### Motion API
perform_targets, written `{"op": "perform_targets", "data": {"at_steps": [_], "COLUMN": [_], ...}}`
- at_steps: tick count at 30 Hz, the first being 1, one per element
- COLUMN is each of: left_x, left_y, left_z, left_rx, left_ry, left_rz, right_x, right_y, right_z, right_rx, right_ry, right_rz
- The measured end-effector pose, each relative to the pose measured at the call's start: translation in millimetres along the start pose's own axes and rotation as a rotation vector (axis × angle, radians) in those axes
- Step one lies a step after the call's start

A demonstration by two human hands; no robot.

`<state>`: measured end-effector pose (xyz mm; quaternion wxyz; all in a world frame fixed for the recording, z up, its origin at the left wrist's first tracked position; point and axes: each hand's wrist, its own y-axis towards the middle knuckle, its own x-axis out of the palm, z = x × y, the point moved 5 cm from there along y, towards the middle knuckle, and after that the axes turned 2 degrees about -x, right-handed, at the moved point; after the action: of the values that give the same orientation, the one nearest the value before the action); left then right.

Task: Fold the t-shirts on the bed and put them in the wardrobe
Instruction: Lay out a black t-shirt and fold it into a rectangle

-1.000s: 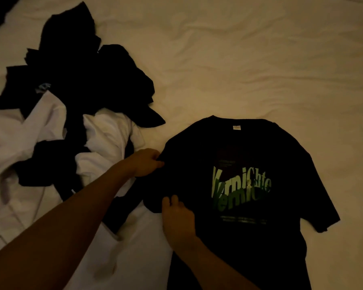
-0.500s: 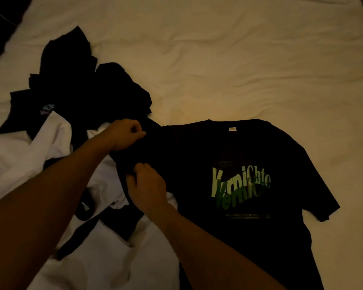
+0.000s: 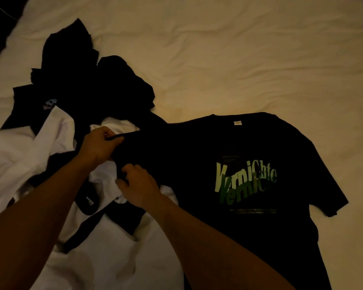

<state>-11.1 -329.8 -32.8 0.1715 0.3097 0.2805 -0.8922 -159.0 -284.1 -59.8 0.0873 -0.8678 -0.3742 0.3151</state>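
1. Head view, bed (image 3: 239,49): a cream, wrinkled sheet fills the frame under dim, warm light.
2. Black t-shirt (image 3: 197,164): spread front-up on the sheet at centre right, collar toward the far side, with a small white neck label (image 3: 237,123) inside the collar. Its right-hand sleeve lies flat and extended; the lower hem runs out of frame at the bottom.
3. Print (image 3: 245,181): green lettering in two overlapping tones across the chest, with a faint line of small text below it that is too dim to read.
4. Left hand (image 3: 99,145): fingers curled, pinching the upper edge of the shirt's left-hand sleeve, which is drawn taut toward the hand.
5. Right hand (image 3: 138,185): fingers curled, gripping the lower edge of the same sleeve, just beside and nearer than the left hand. Both forearms enter from the bottom left.
6. Pile (image 3: 50,143): unfolded garments heaped on the left of the bed, touching the held sleeve. Black clothes (image 3: 82,80) lie at the far side; white clothes (image 3: 19,153) lie nearer, interleaved with dark strips of fabric. How many garments the pile holds cannot be told.
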Motion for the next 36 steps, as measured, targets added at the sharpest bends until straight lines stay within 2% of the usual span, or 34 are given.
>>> {"op": "perform_targets", "data": {"at_steps": [3,5,8,14,19,22,24,26,29,32,34,36], "left_x": [-4,3,29,106,205,280,334,390,456,484,490,493], "left_y": [-7,-19,-32,-68,-112,-135,-148,-163,-175,-181,-185,-189], "left_z": [-4,9,34,98,172,208,227,242,248,250,251,252], "left_rx": [0.03,0.108,0.204,0.289,0.328,0.373,0.351,0.283,0.176,0.12,0.107,0.083], "left_ry": [0.32,0.525,0.648,0.578,0.37,0.262,0.202,0.25,0.339,0.344,0.366,0.382], "left_rz": [0.105,0.199,0.259,0.143,-0.033,-0.214,-0.361,-0.481,-0.549,-0.441,-0.363,-0.327], "right_x": [0,-21,-69,-187,-282,-332,-357,-364,-358,-352,-352,-364], "right_y": [-12,-28,-53,-110,-173,-213,-236,-243,-237,-233,-234,-238], "right_z": [5,17,48,136,226,291,337,384,419,424,431,435], "right_rx": [0.04,0.072,0.138,0.258,0.392,0.532,0.73,0.835,0.672,0.479,0.41,0.389], "right_ry": [0.065,0.136,0.238,0.345,0.344,0.153,-0.005,0.059,0.361,0.167,0.034,0.101], "right_rz": [-0.059,0.018,0.127,0.222,0.52,0.706,0.764,0.627,0.411,0.267,0.226,0.23]}}
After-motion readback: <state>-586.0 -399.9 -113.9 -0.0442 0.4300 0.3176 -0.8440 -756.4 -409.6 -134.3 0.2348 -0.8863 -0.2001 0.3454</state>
